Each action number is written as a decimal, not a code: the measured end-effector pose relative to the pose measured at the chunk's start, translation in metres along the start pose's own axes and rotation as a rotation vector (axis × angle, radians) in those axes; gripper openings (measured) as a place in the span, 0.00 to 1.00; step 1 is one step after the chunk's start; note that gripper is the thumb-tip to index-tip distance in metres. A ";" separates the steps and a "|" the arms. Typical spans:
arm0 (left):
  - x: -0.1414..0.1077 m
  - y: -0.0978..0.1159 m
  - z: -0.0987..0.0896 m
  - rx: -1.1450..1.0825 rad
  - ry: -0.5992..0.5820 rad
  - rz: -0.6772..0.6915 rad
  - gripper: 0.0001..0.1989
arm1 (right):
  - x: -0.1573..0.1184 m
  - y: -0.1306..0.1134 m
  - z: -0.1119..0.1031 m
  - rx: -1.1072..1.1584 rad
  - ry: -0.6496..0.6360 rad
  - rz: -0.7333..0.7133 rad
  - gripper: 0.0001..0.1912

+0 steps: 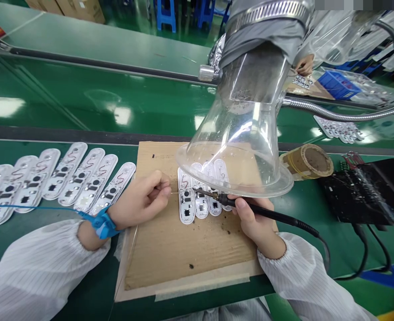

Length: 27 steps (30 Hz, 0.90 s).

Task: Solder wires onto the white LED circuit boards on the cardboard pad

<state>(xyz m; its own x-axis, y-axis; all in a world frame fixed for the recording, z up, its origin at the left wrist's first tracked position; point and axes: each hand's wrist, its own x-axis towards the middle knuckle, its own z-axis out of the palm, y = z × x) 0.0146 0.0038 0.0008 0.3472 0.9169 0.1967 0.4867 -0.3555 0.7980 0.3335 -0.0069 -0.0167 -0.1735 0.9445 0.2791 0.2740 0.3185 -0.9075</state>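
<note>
Green bench; left hand pinching wire (barely visible), right hand pinching soldering iron; hood overlapping boards.

Overhead reach is blocked at one o'clock by a clear hood, and at four by the iron cable. Passage is afforded at six, over the cardboard.
</note>
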 end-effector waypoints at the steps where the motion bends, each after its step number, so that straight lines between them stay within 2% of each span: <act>1: 0.000 0.001 0.000 0.006 0.005 0.008 0.08 | -0.001 0.002 0.000 0.004 0.004 -0.006 0.11; 13: 0.003 0.004 0.000 0.018 0.013 0.087 0.08 | 0.003 -0.002 0.001 -0.020 0.028 -0.045 0.11; 19: 0.003 0.003 -0.001 0.019 0.011 0.095 0.08 | 0.006 -0.009 0.002 -0.022 0.026 -0.049 0.11; 27: 0.004 0.002 0.000 0.027 0.000 0.083 0.08 | 0.005 -0.006 0.001 -0.049 0.025 -0.034 0.12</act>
<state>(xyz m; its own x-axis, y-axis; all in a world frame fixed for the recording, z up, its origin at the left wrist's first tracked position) 0.0175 0.0064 0.0033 0.3871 0.8842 0.2612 0.4775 -0.4346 0.7636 0.3302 -0.0043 -0.0107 -0.1605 0.9345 0.3178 0.3140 0.3536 -0.8811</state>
